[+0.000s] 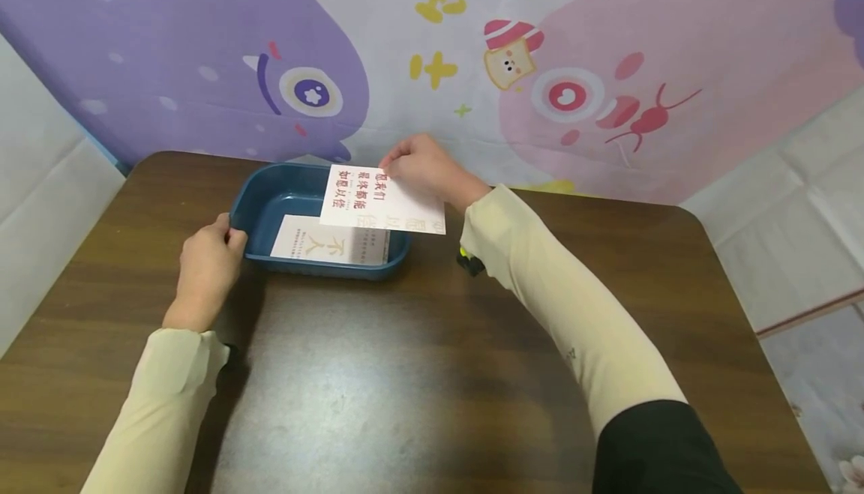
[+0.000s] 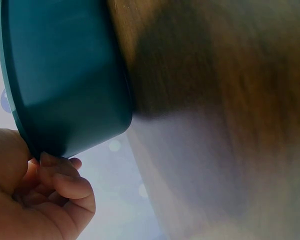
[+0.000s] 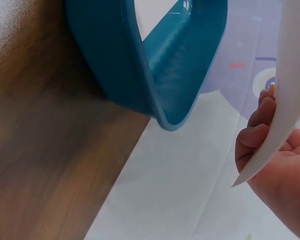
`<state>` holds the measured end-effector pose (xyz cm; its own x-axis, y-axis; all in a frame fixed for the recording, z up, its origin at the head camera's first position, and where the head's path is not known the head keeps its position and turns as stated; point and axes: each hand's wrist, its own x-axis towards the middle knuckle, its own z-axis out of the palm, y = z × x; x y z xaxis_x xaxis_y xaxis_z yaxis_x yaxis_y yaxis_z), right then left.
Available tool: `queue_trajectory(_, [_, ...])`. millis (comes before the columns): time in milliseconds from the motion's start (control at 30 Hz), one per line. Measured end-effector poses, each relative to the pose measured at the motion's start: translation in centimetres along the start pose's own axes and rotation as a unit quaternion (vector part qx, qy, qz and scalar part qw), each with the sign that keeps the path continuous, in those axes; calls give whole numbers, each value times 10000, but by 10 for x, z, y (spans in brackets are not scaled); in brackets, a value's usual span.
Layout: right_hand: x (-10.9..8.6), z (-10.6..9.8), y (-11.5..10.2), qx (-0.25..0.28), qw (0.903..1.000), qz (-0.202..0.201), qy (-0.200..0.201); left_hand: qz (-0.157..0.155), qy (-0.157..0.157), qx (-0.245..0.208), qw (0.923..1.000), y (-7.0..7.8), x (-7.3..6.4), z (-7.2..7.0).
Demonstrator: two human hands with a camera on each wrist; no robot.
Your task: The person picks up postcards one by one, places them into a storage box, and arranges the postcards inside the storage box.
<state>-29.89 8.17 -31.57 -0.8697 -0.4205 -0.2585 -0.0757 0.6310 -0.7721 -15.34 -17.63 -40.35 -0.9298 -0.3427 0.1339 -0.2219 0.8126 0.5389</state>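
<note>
A blue plastic basin (image 1: 270, 213) stands on the table, a printed card (image 1: 317, 243) with gold characters lying inside it. My left hand (image 1: 209, 265) pinches the basin's left rim between thumb and curled fingers; the left wrist view shows this grip at the basin's corner (image 2: 65, 120). Above the basin's right side, my right hand (image 1: 432, 172) holds a white card (image 1: 405, 213) with red characters by its far edge. In the right wrist view that card (image 3: 285, 115) bends slightly, with the fingers (image 3: 252, 137) on one side of it.
The brown wooden table (image 1: 351, 374) reaches toward me. Behind it hangs a cloth (image 1: 412, 104) with purple and pink cartoon figures. A small black and yellow object (image 1: 469, 261) shows under my right sleeve. White panels (image 1: 776, 217) flank the table.
</note>
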Motion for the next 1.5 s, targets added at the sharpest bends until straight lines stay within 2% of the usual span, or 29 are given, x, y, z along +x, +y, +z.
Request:
queue_trajectory(300, [6, 10, -4, -115, 9998, -166, -36, 31, 70, -13, 10000, 0, 0, -1])
queue_trajectory(533, [11, 18, -9, -249, 9990, -344, -100, -13, -20, -11, 10000, -1, 0, -1])
queue_trajectory(733, [14, 25, -13, -431, 9983, -362, -149, 31, 113, -12, 9999, -1, 0, -1])
queue_trajectory(1000, [19, 36, -11, -466, 9971, -580, -170, 22, 90, -49, 9999, -2, 1, 1])
queue_trajectory(1233, [23, 47, -12, -529, 9976, -454, -49, 62, 184, -116, 9997, -2, 1, 2])
queue_trajectory(1500, [27, 55, -13, -503, 9970, -582, -47, 52, 231, -109, 9997, -2, 0, 1])
